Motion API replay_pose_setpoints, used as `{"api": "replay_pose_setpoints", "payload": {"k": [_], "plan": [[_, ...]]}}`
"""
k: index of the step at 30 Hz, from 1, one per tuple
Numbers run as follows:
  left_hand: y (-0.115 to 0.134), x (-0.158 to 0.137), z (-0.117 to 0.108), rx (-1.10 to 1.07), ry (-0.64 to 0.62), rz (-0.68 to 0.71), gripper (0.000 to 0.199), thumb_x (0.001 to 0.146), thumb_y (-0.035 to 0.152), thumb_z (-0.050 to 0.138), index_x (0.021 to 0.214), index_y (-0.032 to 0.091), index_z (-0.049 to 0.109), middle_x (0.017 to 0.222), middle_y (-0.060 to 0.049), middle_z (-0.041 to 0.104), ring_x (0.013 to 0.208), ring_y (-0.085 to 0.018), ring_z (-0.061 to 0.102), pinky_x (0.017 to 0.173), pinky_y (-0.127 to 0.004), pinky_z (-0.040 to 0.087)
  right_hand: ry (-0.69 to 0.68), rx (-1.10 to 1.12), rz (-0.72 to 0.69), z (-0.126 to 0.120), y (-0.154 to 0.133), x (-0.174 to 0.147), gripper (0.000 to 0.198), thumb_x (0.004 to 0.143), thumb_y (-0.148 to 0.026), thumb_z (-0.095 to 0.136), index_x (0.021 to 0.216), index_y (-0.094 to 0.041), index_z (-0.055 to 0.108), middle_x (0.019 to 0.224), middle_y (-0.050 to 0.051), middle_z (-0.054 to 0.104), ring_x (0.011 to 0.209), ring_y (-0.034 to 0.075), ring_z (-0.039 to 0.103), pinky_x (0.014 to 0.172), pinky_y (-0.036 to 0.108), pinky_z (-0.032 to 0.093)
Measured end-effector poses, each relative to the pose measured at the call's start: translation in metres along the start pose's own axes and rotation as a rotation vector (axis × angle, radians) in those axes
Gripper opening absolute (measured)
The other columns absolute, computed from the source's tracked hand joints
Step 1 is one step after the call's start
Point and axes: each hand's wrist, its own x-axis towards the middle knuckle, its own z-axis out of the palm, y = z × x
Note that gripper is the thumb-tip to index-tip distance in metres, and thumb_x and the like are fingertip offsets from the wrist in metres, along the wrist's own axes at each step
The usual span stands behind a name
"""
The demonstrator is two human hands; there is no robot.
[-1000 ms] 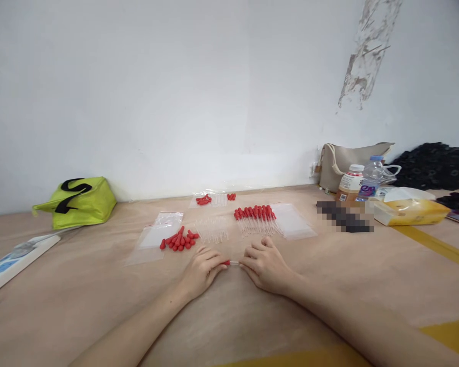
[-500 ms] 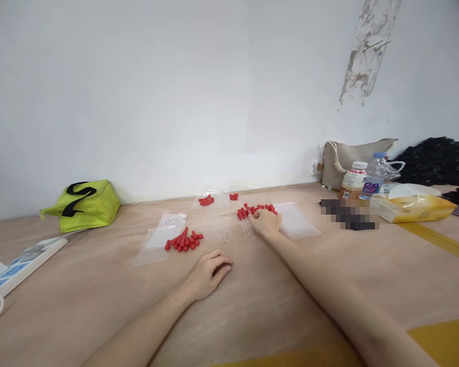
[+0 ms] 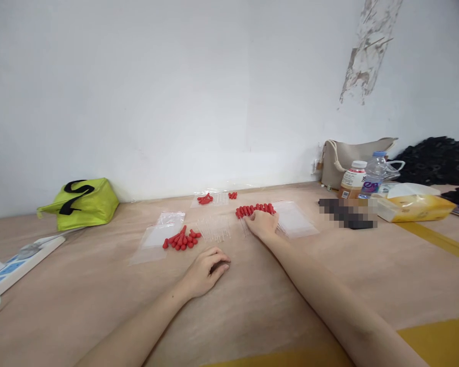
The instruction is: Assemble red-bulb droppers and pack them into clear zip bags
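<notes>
My right hand [image 3: 263, 224] reaches into a row of glass droppers [image 3: 245, 226] topped with red rubber bulbs [image 3: 248, 210]. Its fingers are pinched down at a dropper's thin tube, partly hidden by the hand. My left hand [image 3: 206, 270] rests on the table, holding nothing, fingers loosely curved with the thumb apart. Beyond the left hand lies a heap of loose red bulbs [image 3: 182, 240] by a clear zip bag [image 3: 153, 242]. Bare clear tubes [image 3: 214, 228] lie between the heap and the row. Another clear bag [image 3: 294, 219] lies flat just right of the row.
Farther back, more red bulbs [image 3: 205, 199] lie on clear plastic. A lime-green bag [image 3: 86, 204] and a power strip [image 3: 25, 260] are at left. At right stand a tissue pack [image 3: 416, 206], a drink bottle [image 3: 353, 181], a water bottle [image 3: 373, 176] and a beige bag [image 3: 352, 153].
The bulb that stood out at the row's left end now lies in line with the others. My right hand has shifted slightly down; my left hand stays in its place.
</notes>
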Motion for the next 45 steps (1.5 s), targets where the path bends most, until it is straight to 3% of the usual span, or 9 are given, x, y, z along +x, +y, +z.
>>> {"api": "replay_pose_setpoints", "payload": {"k": [8, 12, 15, 19, 25, 31, 38, 41, 45], "plan": [[0.002, 0.0, 0.005, 0.039, -0.016, 0.012, 0.018, 0.085, 0.022, 0.043, 0.094, 0.02, 0.059, 0.089, -0.005, 0.058, 0.082, -0.017, 0.054, 0.075, -0.028, 0.042, -0.08, 0.011, -0.143, 0.006, -0.032, -0.017, 0.031, 0.076, -0.04, 0.045, 0.072, -0.018, 0.066, 0.076, 0.01, 0.066, 0.076, 0.022, 0.058, 0.082, 0.04, 0.021], [-0.007, 0.006, -0.024, 0.305, 0.121, -0.035, 0.012, 0.079, 0.023, 0.049, 0.086, 0.019, 0.059, 0.092, -0.006, 0.056, 0.087, -0.02, 0.052, 0.079, -0.032, 0.04, -0.163, -0.007, -0.086, 0.014, -0.048, -0.008, 0.029, 0.073, -0.039, 0.048, 0.076, -0.016, 0.065, 0.078, 0.011, 0.066, 0.076, 0.022, 0.06, 0.082, 0.04, 0.023], [-0.029, 0.008, -0.073, 0.506, 0.192, -0.31, 0.008, 0.074, 0.019, 0.05, 0.076, 0.019, 0.058, 0.085, -0.006, 0.057, 0.083, -0.022, 0.054, 0.075, -0.031, 0.041, -0.207, -0.018, -0.054, 0.015, -0.056, -0.001, 0.024, 0.07, -0.032, 0.051, 0.081, -0.014, 0.064, 0.078, 0.012, 0.066, 0.076, 0.022, 0.06, 0.081, 0.04, 0.025], [-0.063, -0.004, -0.123, 0.411, 0.027, -0.767, 0.028, 0.061, 0.025, 0.06, 0.087, 0.018, 0.055, 0.091, -0.005, 0.059, 0.08, -0.021, 0.058, 0.064, -0.025, 0.043, -0.239, -0.047, -0.059, 0.014, -0.061, 0.002, 0.022, 0.066, -0.026, 0.054, 0.082, -0.014, 0.064, 0.08, 0.013, 0.066, 0.078, 0.024, 0.06, 0.081, 0.041, 0.024], [-0.097, -0.015, -0.117, 0.377, -0.046, -0.913, 0.049, 0.043, 0.04, 0.072, 0.081, 0.015, 0.053, 0.077, -0.005, 0.062, 0.07, -0.022, 0.06, 0.052, -0.023, 0.04, -0.317, -0.093, -0.074, 0.012, -0.068, 0.005, 0.016, 0.062, -0.02, 0.056, 0.075, -0.013, 0.065, 0.075, 0.013, 0.066, 0.077, 0.024, 0.061, 0.082, 0.041, 0.023], [-0.113, -0.014, -0.106, 0.425, -0.044, -0.896, 0.043, 0.049, 0.045, 0.068, 0.076, 0.017, 0.051, 0.076, -0.003, 0.062, 0.072, -0.021, 0.059, 0.052, -0.022, 0.038, -0.234, -0.075, -0.126, -0.004, -0.054, -0.01, 0.025, 0.078, -0.027, 0.041, 0.081, -0.014, 0.062, 0.086, 0.013, 0.065, 0.081, 0.023, 0.058, 0.077, 0.037, 0.026], [-0.092, -0.015, -0.133, 0.568, 0.005, -0.923, 0.034, 0.055, 0.023, 0.065, 0.086, 0.015, 0.055, 0.074, -0.006, 0.063, 0.069, -0.025, 0.059, 0.054, -0.026, 0.038, 0.09, 0.013, -0.436, -0.029, 0.013, -0.051, 0.02, 0.086, -0.022, 0.032, 0.083, -0.013, 0.05, 0.086, 0.011, 0.059, 0.074, 0.02, 0.052, 0.066, 0.031, 0.031], [-0.062, -0.001, -0.122, 0.459, 0.122, -0.675, 0.036, 0.07, 0.022, 0.053, 0.106, 0.017, 0.052, 0.094, -0.006, 0.062, 0.083, -0.021, 0.058, 0.064, -0.026, 0.042, 0.128, 0.192, -0.563, -0.027, 0.035, -0.064, 0.018, 0.087, -0.021, 0.032, 0.085, -0.015, 0.049, 0.081, 0.008, 0.06, 0.07, 0.018, 0.051, 0.067, 0.029, 0.033], [-0.018, 0.017, -0.05, 0.116, 0.206, -0.232, 0.024, 0.079, 0.024, 0.045, 0.093, 0.016, 0.063, 0.093, -0.007, 0.06, 0.085, -0.019, 0.057, 0.069, -0.028, 0.045, 0.197, 0.35, -0.7, -0.024, 0.046, -0.077, 0.024, 0.088, -0.019, 0.034, 0.105, -0.017, 0.05, 0.09, 0.007, 0.062, 0.076, 0.017, 0.053, 0.072, 0.029, 0.034]]}}
